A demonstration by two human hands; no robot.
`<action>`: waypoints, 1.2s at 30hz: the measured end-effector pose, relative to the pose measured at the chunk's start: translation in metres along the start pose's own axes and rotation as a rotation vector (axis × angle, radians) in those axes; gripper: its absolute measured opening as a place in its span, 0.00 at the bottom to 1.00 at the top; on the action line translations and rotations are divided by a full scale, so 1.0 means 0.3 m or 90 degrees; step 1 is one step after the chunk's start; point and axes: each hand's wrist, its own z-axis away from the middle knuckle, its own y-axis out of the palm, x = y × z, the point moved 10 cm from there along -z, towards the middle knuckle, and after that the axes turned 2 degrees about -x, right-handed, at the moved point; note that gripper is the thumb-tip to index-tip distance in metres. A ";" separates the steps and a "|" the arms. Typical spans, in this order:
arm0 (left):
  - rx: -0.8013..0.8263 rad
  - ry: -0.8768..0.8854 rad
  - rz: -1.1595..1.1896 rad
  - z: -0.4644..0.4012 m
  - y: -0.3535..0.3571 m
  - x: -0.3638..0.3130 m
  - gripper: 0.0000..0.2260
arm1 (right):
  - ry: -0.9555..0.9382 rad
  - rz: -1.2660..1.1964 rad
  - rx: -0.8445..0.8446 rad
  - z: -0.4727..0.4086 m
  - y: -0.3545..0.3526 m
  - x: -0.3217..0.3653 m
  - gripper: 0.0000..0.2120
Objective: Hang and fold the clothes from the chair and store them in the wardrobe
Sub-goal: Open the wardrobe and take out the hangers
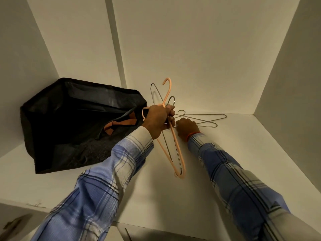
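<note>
My left hand (158, 119) grips a bunch of hangers above the white wardrobe shelf (225, 153): a pink plastic hanger (175, 145) and thin metal wire hangers (155, 92) with it. Their hooks point up toward the back wall. My right hand (186, 127) reaches onto the shelf just to the right, its fingers curled at the near end of more metal hangers (208, 119) that lie flat by the back wall. Its fingertips are hidden, so the hold itself is unclear. No clothes or chair are in view.
A black fabric bag (73, 122) with orange-brown handles sits on the shelf at the left, against the side wall. White wardrobe walls close in the shelf on the left, back and right. A lower shelf edge shows at the bottom left.
</note>
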 end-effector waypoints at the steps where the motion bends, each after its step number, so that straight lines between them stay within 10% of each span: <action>1: 0.000 0.002 0.000 0.000 0.001 0.002 0.06 | -0.004 0.008 -0.026 0.001 -0.010 -0.001 0.12; 14: -0.035 -0.003 -0.018 0.048 -0.017 0.030 0.08 | -0.026 0.072 -0.067 0.108 -0.072 0.002 0.18; 28: -0.120 0.048 -0.029 0.086 -0.017 0.027 0.09 | 0.178 -0.763 -0.074 0.284 -0.327 0.009 0.05; 36: -0.143 0.048 -0.104 0.080 -0.078 0.001 0.07 | 0.104 -0.837 -0.091 0.305 -0.310 0.067 0.06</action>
